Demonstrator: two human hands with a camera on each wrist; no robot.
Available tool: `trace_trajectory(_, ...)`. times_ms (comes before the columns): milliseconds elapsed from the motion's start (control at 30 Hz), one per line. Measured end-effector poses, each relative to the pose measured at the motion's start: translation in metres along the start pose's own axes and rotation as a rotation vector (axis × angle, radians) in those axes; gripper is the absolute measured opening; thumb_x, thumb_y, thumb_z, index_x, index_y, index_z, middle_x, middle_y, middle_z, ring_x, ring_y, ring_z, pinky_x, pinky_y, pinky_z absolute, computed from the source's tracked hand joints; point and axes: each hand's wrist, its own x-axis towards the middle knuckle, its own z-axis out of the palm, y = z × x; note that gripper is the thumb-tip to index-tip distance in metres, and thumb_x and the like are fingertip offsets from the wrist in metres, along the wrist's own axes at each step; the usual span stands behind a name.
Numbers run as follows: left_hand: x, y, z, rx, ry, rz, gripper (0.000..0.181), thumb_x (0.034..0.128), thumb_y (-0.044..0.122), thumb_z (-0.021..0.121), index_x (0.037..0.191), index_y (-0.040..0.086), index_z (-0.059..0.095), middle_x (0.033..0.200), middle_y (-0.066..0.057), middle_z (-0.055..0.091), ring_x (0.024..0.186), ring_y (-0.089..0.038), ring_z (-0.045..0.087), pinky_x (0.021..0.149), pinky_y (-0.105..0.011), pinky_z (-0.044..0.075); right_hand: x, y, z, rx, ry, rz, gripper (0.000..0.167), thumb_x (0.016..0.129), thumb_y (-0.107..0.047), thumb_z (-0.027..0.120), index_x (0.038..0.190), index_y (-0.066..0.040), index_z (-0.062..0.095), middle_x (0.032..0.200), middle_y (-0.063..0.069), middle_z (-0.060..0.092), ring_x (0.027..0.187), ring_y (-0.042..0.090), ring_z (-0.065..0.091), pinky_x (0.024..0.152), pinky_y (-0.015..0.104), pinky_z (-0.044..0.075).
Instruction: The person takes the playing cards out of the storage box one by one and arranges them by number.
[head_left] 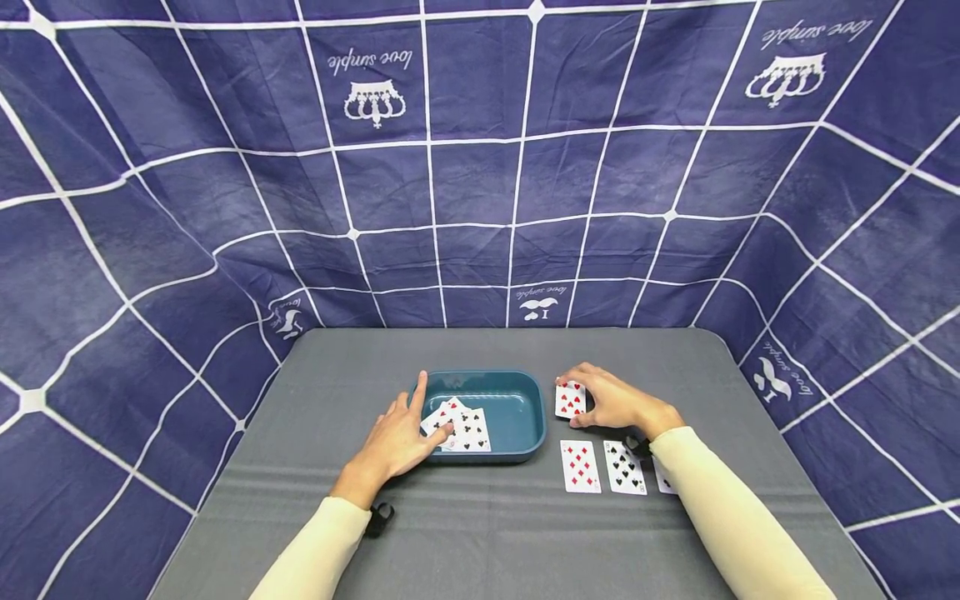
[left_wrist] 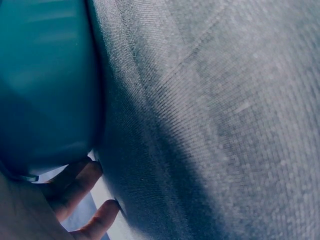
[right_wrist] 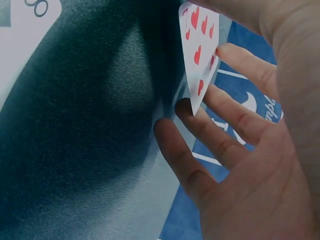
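My right hand (head_left: 617,402) holds a seven of hearts (head_left: 570,400) between thumb and fingers, to the right of the blue tray (head_left: 528,417). In the right wrist view the card (right_wrist: 198,55) is tilted above the grey cloth, its edges against the thumb and fingertips of the hand (right_wrist: 245,165). My left hand (head_left: 395,440) rests at the tray's left end, fingers spread along the rim, the thumb over loose cards (head_left: 474,429) inside. The left wrist view shows fingers of that hand (left_wrist: 82,192) beside the tray wall (left_wrist: 50,90).
In front of my right hand lie a diamonds card (head_left: 580,467), a spades card (head_left: 624,468) and another card (head_left: 663,481) partly under the sleeve. A grey cloth (head_left: 480,533) covers the table; a blue patterned curtain (head_left: 480,183) hangs behind and at both sides.
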Motion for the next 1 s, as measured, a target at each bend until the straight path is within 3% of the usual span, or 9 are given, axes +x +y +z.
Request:
trace_trajectory(267, -0.0004, -0.0013, 0.0007, -0.001, 0.015, 0.026, 0.115, 0.108, 0.068, 0.071, 0.19, 0.016, 0.009, 0.17, -0.04, 0.051, 0.155, -0.059, 0.058, 0.125, -0.081, 0.045, 0.0003, 0.0018, 0.0046, 0.006, -0.012, 0.002, 0.063, 0.088, -0.02, 0.102, 0.144, -0.007, 0.077, 0.149, 0.015, 0.071, 0.141, 0.04, 0.07, 0.122, 0.064, 0.055)
trace_trajectory(1000, -0.0017, -0.001, -0.0012, -0.008, 0.007, 0.028, 0.114, 0.109, 0.068, 0.07, 0.19, 0.018, 0.008, 0.171, -0.038, 0.051, 0.157, -0.056, 0.057, 0.124, -0.081, 0.045, -0.0025, 0.0007, 0.0069, -0.014, -0.054, 0.028, 0.056, 0.094, -0.026, 0.099, 0.145, -0.012, 0.079, 0.161, 0.016, 0.07, 0.151, 0.045, 0.065, 0.128, 0.069, 0.048)
